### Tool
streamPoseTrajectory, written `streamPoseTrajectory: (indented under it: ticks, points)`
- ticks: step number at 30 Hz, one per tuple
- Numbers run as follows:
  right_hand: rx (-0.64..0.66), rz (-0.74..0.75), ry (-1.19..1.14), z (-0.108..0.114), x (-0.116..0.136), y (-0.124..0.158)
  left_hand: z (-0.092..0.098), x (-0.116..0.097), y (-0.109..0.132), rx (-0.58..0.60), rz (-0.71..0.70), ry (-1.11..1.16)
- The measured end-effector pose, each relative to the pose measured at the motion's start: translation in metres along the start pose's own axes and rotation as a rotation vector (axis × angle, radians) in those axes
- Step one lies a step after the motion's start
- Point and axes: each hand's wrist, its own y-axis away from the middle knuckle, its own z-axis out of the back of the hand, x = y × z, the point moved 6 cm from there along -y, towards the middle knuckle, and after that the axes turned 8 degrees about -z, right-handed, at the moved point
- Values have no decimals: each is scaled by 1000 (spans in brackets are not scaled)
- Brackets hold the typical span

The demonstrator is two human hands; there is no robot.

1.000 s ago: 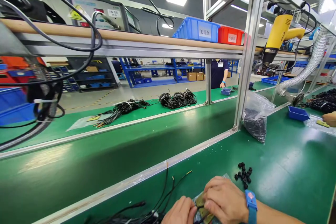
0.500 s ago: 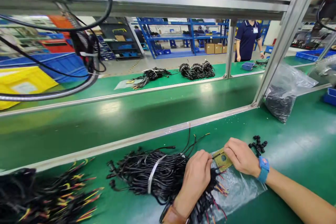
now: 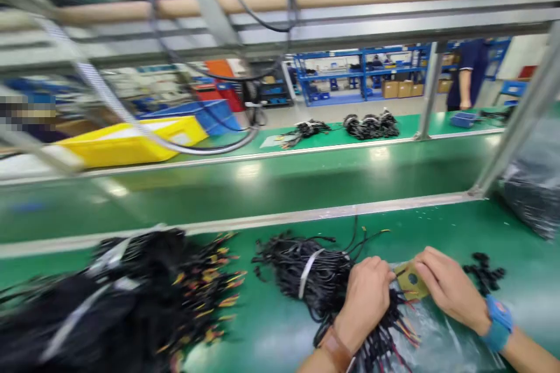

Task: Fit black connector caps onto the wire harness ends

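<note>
My right hand (image 3: 450, 288), with a blue wristband, grips the edge of a small yellowish plate (image 3: 410, 282) that has a round dark spot in it. My left hand (image 3: 367, 290) is closed at the plate's left side, its fingertips pinching a thin black cable (image 3: 399, 271) that reaches onto the plate. Under and beside the left hand lies a bundle of black cables (image 3: 284, 262), bound by a white tie (image 3: 308, 274). Their red and yellow wire ends (image 3: 409, 332) spread over a clear plastic bag (image 3: 441, 338). Small black parts (image 3: 485, 273) lie just beyond the right hand.
A larger cable bundle (image 3: 131, 303) covers the left of the green bench. A metal post (image 3: 507, 122) and a bag of dark parts (image 3: 536, 180) stand at right. Farther back are a yellow bin (image 3: 126, 143), more cables (image 3: 370, 125) and a person (image 3: 468, 76).
The view has swung left, so the hands and cables appear farther right and more of the left bundle shows. Both hands keep their hold at the plate. The person in the background has turned.
</note>
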Motion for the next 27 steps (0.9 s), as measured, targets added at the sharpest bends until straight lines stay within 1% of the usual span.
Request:
streamPoseTrajectory:
  ticks: [2,5,8,11,13,15,17,19,23,27]
  points:
    - [-5,9,-26,-3,-11,7,0,-7,2,-15,-29,14]
    - [-48,28,-51,-8,-34,8,0,-8,2,-24,13,-32]
    - [-89,-30,-79,-9,-45,5,2,-8,2,-34,14,-17]
    - [-141,-183,-159,-1,-42,1,7,-9,2,-77,-9,74]
    - [-132,-297,-281,3,-39,-5,12,-6,1,-139,-11,139]
    - [-160,-373,-438,8,-37,-12,16,-2,0,-188,-27,190]
    - [-193,-402,-552,12,-35,-17,18,0,-1,-229,-49,222]
    - [-197,-439,-650,13,-34,-20,21,1,-2,-261,-69,235]
    - [-122,-457,-815,5,-32,-22,25,1,-2,-295,-86,246]
    - [-80,-456,-852,-2,-31,-21,26,1,-2,-305,-91,254]
